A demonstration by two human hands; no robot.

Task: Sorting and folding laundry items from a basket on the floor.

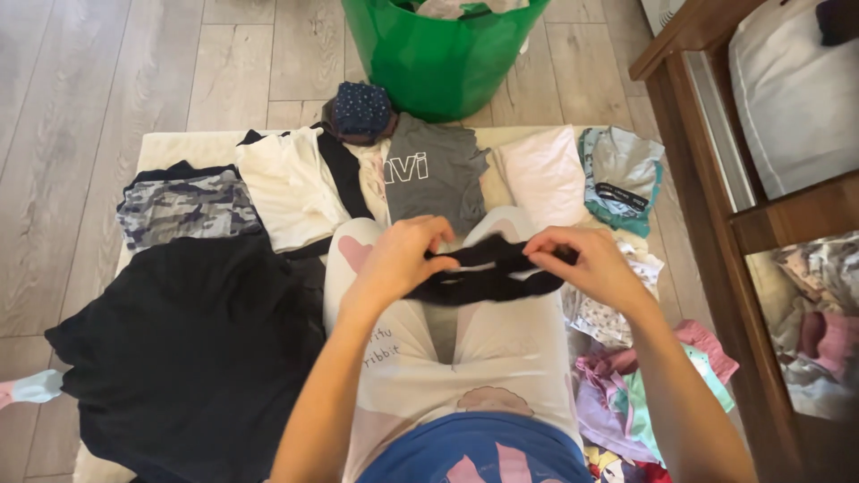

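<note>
A small black garment (483,277) with a thin white stripe is stretched between both my hands above my lap. My left hand (403,255) pinches its left end and my right hand (582,259) pinches its right end. I sit on a cream mat (179,148) in white printed trousers (501,349). Folded clothes lie in a row ahead of my knees: a grey printed T-shirt (438,174), a white and black top (291,183), a camouflage piece (183,206) and a pale pink piece (544,174).
A green laundry tub (438,63) stands on the wooden floor beyond the mat, a dark dotted cap (361,109) in front of it. A large black garment (188,349) lies left. Loose pastel clothes (626,385) pile at right beside a wooden bed frame (707,170).
</note>
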